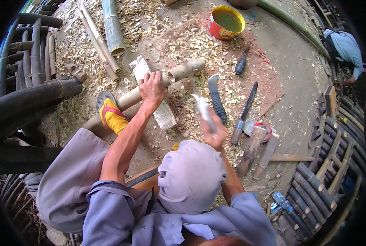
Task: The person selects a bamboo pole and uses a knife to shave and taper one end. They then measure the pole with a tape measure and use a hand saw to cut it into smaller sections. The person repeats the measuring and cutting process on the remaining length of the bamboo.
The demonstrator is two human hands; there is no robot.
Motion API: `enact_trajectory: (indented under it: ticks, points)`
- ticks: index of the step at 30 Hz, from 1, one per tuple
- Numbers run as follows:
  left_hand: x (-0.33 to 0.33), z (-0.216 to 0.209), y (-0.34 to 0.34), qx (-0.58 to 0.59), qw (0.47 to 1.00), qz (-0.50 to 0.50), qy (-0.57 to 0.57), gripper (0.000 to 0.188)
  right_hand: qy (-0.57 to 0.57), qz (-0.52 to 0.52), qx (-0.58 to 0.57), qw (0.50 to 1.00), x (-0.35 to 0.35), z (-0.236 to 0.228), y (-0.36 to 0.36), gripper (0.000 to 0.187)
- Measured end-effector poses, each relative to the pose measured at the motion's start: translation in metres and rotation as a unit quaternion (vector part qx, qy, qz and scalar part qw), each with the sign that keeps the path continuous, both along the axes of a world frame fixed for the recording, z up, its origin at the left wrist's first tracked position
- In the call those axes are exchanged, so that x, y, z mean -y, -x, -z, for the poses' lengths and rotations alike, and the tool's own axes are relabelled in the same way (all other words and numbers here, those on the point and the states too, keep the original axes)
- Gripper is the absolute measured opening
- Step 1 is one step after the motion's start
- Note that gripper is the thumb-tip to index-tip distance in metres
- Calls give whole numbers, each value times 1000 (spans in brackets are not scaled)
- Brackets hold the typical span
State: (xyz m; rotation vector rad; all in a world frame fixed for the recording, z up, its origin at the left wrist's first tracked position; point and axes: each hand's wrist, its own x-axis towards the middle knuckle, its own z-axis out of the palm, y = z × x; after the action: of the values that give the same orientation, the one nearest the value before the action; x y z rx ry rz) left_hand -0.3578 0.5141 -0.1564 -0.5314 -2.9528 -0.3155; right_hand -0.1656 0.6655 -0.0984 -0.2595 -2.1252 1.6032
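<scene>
My left hand (152,89) is wrapped round a bamboo pole (130,97), near its cut end. Just beyond it lies another length of bamboo (187,70) with an open, hollow end. A pale flat strip (163,115) runs beneath the pole. My foot, in a yellow sock and flip-flop (110,115), is against the bamboo. To the right, my right hand (214,134) is closed on a tool with a pale, curved blade (202,105); motion blurs it, and its handle is hidden. The blade is apart from the bamboo.
Beside my right hand lie a dark-wrapped curved blade (217,97), a long knife (248,102) and a pointed tool with a dark handle (241,65). A red-and-yellow bucket (226,23) holds murky liquid. Shavings cover the ground. Bamboo stacks (314,197) and another person (345,49) are right.
</scene>
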Motion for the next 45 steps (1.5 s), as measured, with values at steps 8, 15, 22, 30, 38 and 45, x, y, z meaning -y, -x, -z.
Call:
enact_trajectory:
  ticks: [8,15,22,30,38,45]
  points:
    - [4,-9,-1,53,998,17,11,51,-249,341,219,880,-122,-65,-128,35]
    - [11,-14,4,97,993,65,9,61,-359,360,317,801,-178,-33,-206,35]
    - [15,-19,5,132,989,68,13,60,-406,364,417,727,-137,-31,-173,40]
    - [14,-15,6,133,988,78,13,61,-230,21,148,962,-52,16,21,55]
    - [16,-16,17,169,983,63,-43,69,-473,-74,84,874,-6,49,163,60]
    - [5,-108,44,144,977,18,-157,68,-224,-125,1,966,-30,11,189,51]
